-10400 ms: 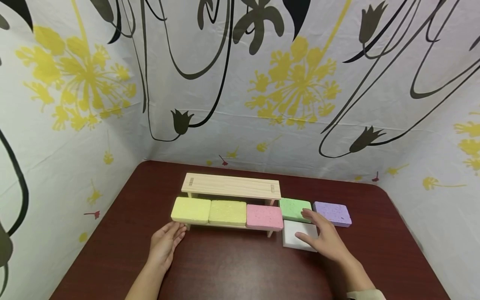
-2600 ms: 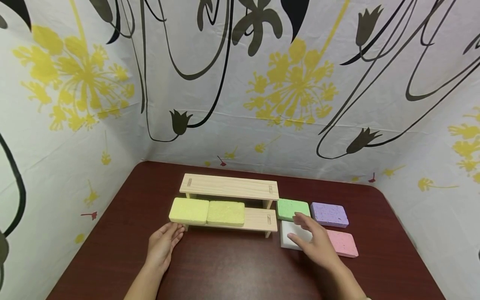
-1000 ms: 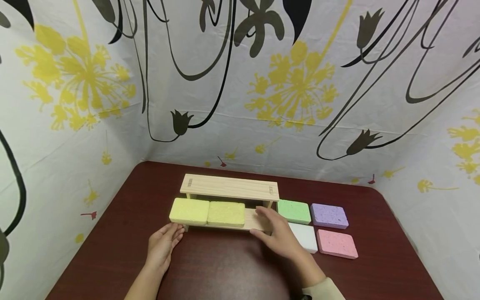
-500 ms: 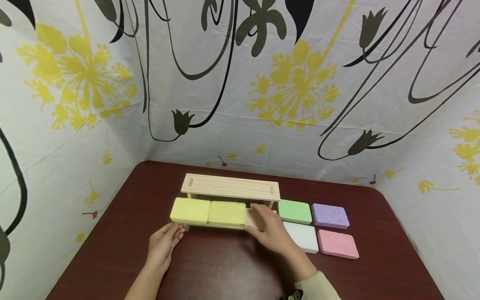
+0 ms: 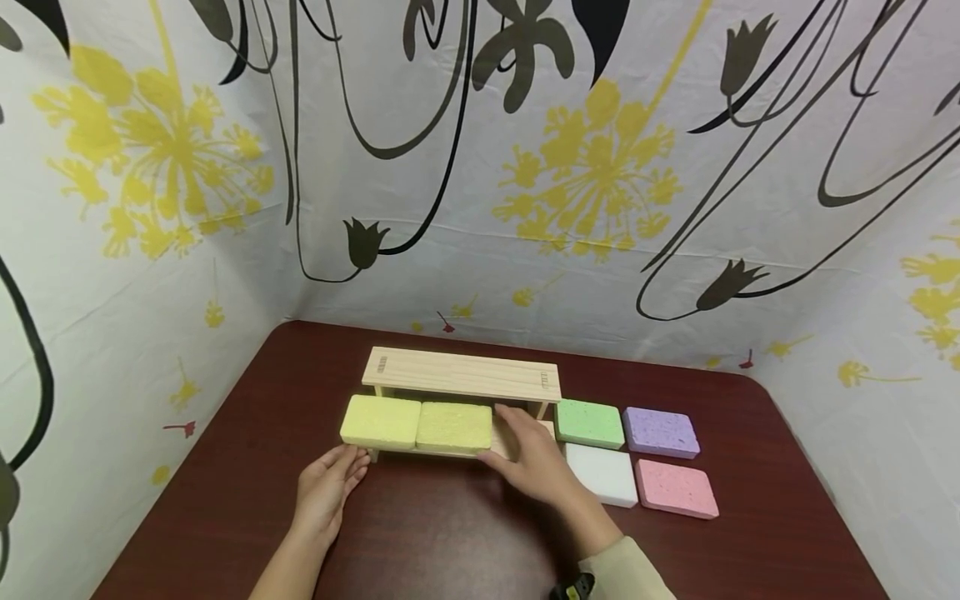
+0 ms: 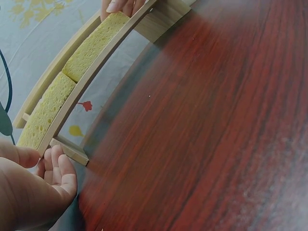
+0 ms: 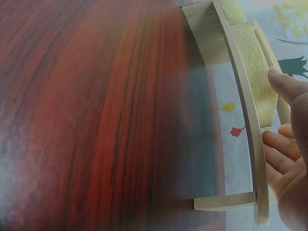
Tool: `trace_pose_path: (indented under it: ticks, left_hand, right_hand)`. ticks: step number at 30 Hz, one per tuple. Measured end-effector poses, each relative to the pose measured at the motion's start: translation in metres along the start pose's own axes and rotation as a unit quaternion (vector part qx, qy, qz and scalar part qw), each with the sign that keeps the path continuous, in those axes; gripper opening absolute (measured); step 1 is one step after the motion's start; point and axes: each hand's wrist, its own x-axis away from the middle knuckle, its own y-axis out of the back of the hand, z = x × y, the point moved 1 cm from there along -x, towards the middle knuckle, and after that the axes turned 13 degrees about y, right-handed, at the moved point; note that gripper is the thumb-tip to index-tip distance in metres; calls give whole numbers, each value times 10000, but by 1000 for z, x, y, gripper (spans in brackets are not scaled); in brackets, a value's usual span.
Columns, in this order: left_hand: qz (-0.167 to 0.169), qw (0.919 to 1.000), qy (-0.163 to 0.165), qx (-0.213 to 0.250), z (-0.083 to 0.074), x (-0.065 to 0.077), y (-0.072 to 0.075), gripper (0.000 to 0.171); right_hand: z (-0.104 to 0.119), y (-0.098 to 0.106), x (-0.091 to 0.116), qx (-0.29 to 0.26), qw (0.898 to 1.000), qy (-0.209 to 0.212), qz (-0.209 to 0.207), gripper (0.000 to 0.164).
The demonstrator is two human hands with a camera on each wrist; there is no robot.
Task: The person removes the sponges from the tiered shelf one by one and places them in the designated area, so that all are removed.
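Note:
In the head view, two yellow sponges (image 5: 453, 427) lie side by side on the front tier of a wooden stand (image 5: 461, 372). My left hand (image 5: 324, 492) pinches the left end of that front tier, thumb above and fingers beneath, as the left wrist view shows. Around the right end of the right-hand yellow sponge, my right hand (image 5: 536, 458) has its thumb near the front corner and forefinger near the back one. In the right wrist view, the thumb (image 7: 284, 84) reaches the sponge's edge while the other fingers stay loose beyond its end; firm contact cannot be told.
Right of the stand lie a green sponge (image 5: 589, 423), a purple sponge (image 5: 661, 432), a white block (image 5: 602, 475) and a pink sponge (image 5: 677, 488). They rest on a dark red wooden table (image 5: 420, 533). A patterned cloth (image 5: 450, 192) hangs around the table's back and sides.
The pink sponge went from the front tier to the table beside the white block. My right hand has since come left, over the tier to the yellow sponge's end. My left hand stays put.

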Motion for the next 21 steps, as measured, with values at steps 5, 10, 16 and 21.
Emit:
trace_pose_path:
  ticks: [5,10,16,21]
  left_hand:
    - [-1,10000,11,-18,0,0,0,45]
    - [10,10000,10,-26,0,1,0,45]
    - [11,10000,16,11,0,1,0,45]
    - [8,10000,14,13,0,0,0,45]
  right_hand:
    - [1,-3,-5,19,9998,-129,140,81]
    - [2,-7,-10,3,9996,-117,239,88]
    - [2,-11,-15,30,9993,-230,308,92]
    - [1,-13,-14,36,9997,-170,194,87]
